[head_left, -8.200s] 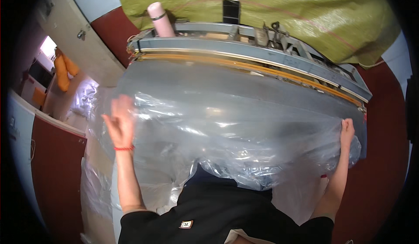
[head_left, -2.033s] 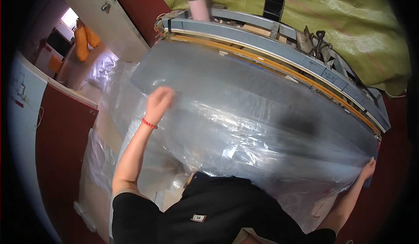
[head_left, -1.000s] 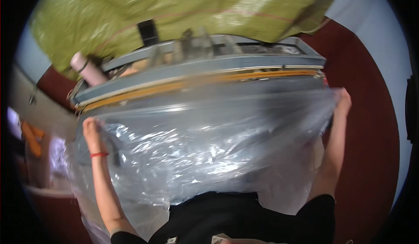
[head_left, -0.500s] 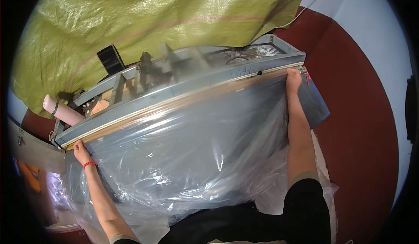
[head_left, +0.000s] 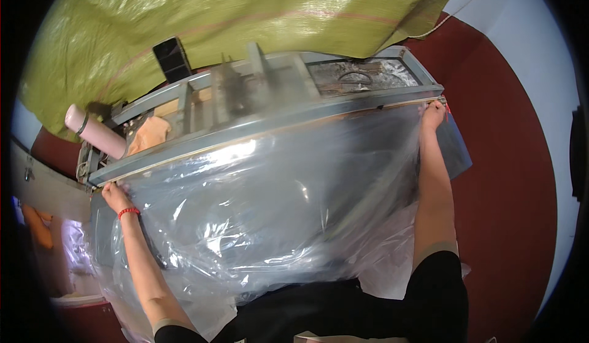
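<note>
The clear plastic sheet (head_left: 270, 214) is stretched wide across the front of the long grey machine (head_left: 264, 122), and its far edge lies right along the machine's front bar (head_left: 257, 135). As far as can be judged, the spreading and lining-up are largely done: both ends of the edge are already at the bar, one at each end of it. What seems left is the flattening, since the plastic nearer the person sags in creases and bright folds, and its near part bunches against the dark shirt.

The left hand (head_left: 115, 194) is at the bar's left end, its fingers closed on that corner of the sheet, a red band on the wrist. The right hand (head_left: 432, 115) is at the bar's right end, its fingers curled over the edge there; whether they pinch the plastic or only press it down cannot be told.

Whether the plastic is a bag or a flat sheet is unclear; nothing shows inside it. Behind the bar, the machine's top is an open frame holding blurred metal parts, with a grimy shallow tray (head_left: 359, 78) toward the right end. At the left end, a pink cylinder (head_left: 93, 131) lies, and a dark flat rectangle (head_left: 172, 59) stands behind the bar. A yellow-green woven tarp (head_left: 245, 18) hangs behind the machine.
</note>
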The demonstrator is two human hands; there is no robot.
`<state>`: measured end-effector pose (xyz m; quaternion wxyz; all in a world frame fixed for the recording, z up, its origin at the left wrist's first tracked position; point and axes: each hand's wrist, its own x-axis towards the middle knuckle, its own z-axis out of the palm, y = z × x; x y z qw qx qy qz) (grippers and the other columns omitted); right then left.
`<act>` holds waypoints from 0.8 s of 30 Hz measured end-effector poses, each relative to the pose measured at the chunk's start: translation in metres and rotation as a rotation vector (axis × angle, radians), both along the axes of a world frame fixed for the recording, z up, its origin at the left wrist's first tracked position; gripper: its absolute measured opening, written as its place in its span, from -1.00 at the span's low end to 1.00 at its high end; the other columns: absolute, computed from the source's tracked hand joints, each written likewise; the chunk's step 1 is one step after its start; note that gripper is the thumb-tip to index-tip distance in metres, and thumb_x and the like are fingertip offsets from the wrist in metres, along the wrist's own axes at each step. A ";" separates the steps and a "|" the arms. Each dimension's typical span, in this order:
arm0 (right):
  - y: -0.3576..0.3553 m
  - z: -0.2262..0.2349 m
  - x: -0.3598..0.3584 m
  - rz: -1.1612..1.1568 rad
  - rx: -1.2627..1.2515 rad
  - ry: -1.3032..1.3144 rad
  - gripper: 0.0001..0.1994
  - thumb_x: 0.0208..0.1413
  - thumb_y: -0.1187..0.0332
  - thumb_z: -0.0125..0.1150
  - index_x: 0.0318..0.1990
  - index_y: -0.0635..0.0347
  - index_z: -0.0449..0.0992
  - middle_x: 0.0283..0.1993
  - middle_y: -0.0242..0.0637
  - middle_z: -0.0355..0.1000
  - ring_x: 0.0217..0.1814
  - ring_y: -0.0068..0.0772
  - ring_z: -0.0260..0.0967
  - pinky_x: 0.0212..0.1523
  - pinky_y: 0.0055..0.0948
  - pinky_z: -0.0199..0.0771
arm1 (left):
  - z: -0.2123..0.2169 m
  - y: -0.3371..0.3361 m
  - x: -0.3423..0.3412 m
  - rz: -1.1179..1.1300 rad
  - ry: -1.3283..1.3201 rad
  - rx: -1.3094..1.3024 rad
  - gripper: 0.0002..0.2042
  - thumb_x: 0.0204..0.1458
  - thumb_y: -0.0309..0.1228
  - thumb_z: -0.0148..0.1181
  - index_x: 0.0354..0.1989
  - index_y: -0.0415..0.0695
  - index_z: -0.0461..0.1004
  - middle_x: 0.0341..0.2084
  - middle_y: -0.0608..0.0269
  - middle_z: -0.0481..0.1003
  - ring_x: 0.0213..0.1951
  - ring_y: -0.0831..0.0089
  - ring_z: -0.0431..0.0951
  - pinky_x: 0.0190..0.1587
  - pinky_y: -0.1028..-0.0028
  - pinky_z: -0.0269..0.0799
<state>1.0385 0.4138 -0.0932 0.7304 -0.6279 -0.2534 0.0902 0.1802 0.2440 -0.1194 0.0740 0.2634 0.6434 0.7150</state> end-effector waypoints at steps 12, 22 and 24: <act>-0.118 0.108 -0.341 0.732 0.299 -1.165 -0.77 -0.06 0.41 0.14 -0.20 0.24 0.38 -0.19 -0.20 0.33 -0.11 -0.25 0.24 -0.01 -0.34 0.16 | 0.115 -0.126 0.066 -0.370 0.054 0.146 -0.91 0.00 -0.55 -0.01 -0.33 -0.09 0.29 -0.52 0.46 0.29 -0.44 0.68 0.29 -0.33 0.64 0.25; -0.145 0.041 -0.254 1.032 -0.339 -0.563 -0.91 -0.15 0.44 0.26 -0.55 0.21 0.47 -0.60 -0.52 0.32 -0.53 -0.71 0.18 -0.48 -0.66 0.21 | 0.032 -0.248 -0.001 -0.050 0.713 -0.703 -0.72 0.07 -0.33 -0.03 -0.12 -0.25 0.39 -0.12 0.09 0.41 0.00 0.36 0.34 0.05 0.44 0.18; -0.144 0.021 -0.162 0.793 -0.319 -0.741 -0.88 -0.13 0.44 0.25 -0.55 0.24 0.44 -0.61 -0.50 0.30 -0.52 -0.71 0.15 -0.48 -0.66 0.18 | 0.028 -0.253 0.042 -0.174 0.705 -0.568 -0.70 0.08 -0.33 -0.05 -0.07 -0.25 0.36 -0.07 0.09 0.38 0.04 0.35 0.30 0.09 0.43 0.14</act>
